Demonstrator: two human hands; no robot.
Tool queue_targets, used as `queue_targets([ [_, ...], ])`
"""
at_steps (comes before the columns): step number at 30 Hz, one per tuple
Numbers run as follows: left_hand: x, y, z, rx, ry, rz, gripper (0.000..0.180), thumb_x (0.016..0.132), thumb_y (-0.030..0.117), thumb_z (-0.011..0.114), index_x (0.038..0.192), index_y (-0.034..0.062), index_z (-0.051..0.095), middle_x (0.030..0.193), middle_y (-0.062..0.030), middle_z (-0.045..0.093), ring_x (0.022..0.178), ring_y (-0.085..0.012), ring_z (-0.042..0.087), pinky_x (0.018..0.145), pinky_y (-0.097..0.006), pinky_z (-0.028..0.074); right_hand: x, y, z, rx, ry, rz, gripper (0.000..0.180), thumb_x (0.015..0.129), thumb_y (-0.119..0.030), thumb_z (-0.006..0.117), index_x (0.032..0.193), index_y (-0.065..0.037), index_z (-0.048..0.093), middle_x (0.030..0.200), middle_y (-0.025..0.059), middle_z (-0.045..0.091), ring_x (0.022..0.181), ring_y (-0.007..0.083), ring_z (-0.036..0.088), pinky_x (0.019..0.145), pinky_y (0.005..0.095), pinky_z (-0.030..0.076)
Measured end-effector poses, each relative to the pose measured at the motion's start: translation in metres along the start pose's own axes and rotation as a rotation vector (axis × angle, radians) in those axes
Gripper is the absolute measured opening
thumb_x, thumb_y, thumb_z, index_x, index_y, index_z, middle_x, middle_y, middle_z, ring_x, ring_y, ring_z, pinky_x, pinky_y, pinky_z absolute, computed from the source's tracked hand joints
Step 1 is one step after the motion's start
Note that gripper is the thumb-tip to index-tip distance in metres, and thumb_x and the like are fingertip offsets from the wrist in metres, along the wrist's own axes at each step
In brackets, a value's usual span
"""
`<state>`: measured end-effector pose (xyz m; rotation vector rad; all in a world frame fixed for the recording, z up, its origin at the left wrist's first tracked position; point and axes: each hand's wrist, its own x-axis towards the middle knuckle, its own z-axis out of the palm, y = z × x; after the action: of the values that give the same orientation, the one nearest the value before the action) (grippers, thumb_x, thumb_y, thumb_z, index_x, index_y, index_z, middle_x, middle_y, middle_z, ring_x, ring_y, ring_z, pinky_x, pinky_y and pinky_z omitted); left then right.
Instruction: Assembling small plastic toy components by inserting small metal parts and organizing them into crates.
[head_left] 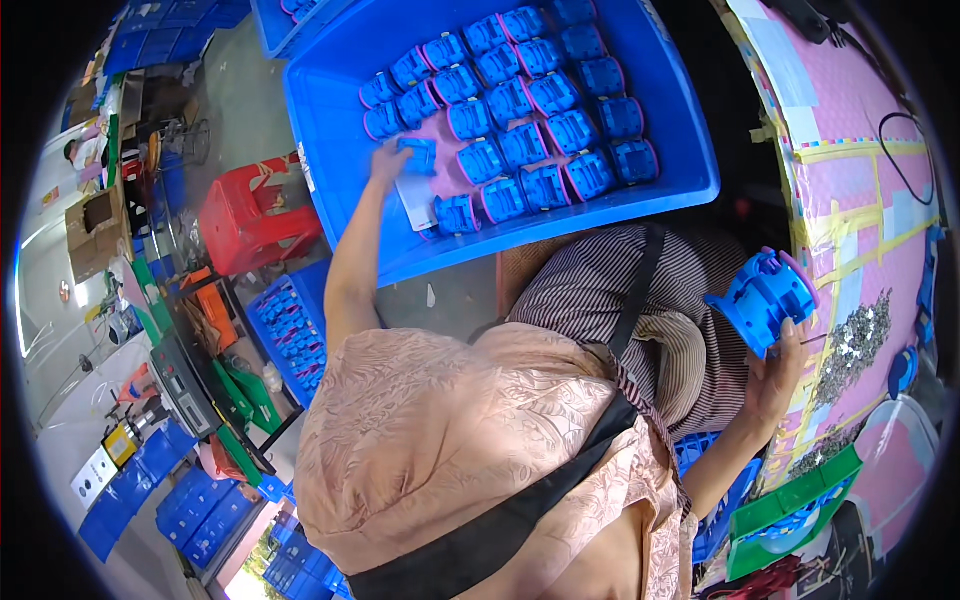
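My left hand (388,162) reaches into a large blue plastic bin (345,235), its fingers closed on a blue plastic part (418,156), slightly blurred. Rows of similar blue parts with pink rims (521,145) stand around it on a pink layer in the bin. By the worktable at the right, my right hand (778,375) grips a blue plastic housing (762,302) from below. That housing has pink-purple rings at its upper end and is held in the air, tilted.
On the pink, tape-covered worktable (870,190) lies a heap of small dark screws (855,345) and a black cable (905,150). A red stool (245,220) stands left of the bin. Below it is another blue crate of parts (290,320). A green bin (800,510) sits at lower right.
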<state>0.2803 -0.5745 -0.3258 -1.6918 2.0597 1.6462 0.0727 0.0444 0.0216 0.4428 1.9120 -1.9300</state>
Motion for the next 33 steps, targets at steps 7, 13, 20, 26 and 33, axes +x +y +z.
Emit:
queue_targets([
  [7,0.012,0.044,0.015,0.532,-0.158,0.454,0.052,0.074,0.026,0.073,0.12,0.0024,0.062,0.12,-0.0173,0.066,0.112,-0.0318,0.063,0.094,-0.04,0.05,-0.001,0.009,0.021,-0.041,-0.19,0.031,0.029,0.093,-0.023,0.061,0.114,-0.003,0.059,0.08,-0.0055,0.058,0.052,-0.0023,0.044,0.039,0.0123,0.026],
  [13,-0.014,0.059,0.034,0.753,-0.03,0.742,0.062,0.072,0.018,0.07,0.13,0.0032,0.055,0.124,-0.0218,0.057,0.118,-0.0394,0.054,0.102,-0.044,0.043,-0.006,0.019,0.036,0.002,-0.152,0.07,0.024,0.093,-0.014,0.061,0.112,-0.001,0.061,0.066,-0.0117,0.043,0.046,-0.0037,0.028,0.04,0.0144,0.018],
  [20,-0.043,0.052,0.038,0.815,0.001,0.879,0.09,0.068,0.015,0.079,0.145,0.0012,0.035,0.136,-0.0227,0.042,0.125,-0.0421,0.042,0.107,-0.047,0.037,-0.006,0.019,0.049,-0.031,-0.221,0.101,0.026,0.093,-0.014,0.061,0.115,0.0,0.061,0.068,-0.0111,0.045,0.049,-0.0033,0.029,0.043,0.015,0.019],
  [26,-0.096,0.108,0.068,0.867,0.25,0.833,0.081,0.075,0.02,0.081,0.141,-0.0005,0.039,0.136,-0.0221,0.046,0.122,-0.0357,0.048,0.104,-0.044,0.039,-0.002,0.014,0.081,-0.085,-0.218,0.09,0.029,0.093,-0.019,0.063,0.115,-0.001,0.061,0.064,-0.0118,0.045,0.047,-0.0031,0.031,0.041,0.0151,0.018],
  [33,-0.278,0.226,0.126,-0.548,-0.851,0.421,0.064,0.09,0.03,0.069,0.14,0.0028,0.04,0.135,-0.0129,0.051,0.124,-0.0233,0.051,0.104,-0.037,0.04,0.024,0.043,0.166,-0.389,-0.38,-0.149,0.033,0.09,-0.017,0.069,0.114,0.004,0.063,0.087,0.0003,0.063,0.07,0.003,0.052,0.059,0.0184,0.043],
])
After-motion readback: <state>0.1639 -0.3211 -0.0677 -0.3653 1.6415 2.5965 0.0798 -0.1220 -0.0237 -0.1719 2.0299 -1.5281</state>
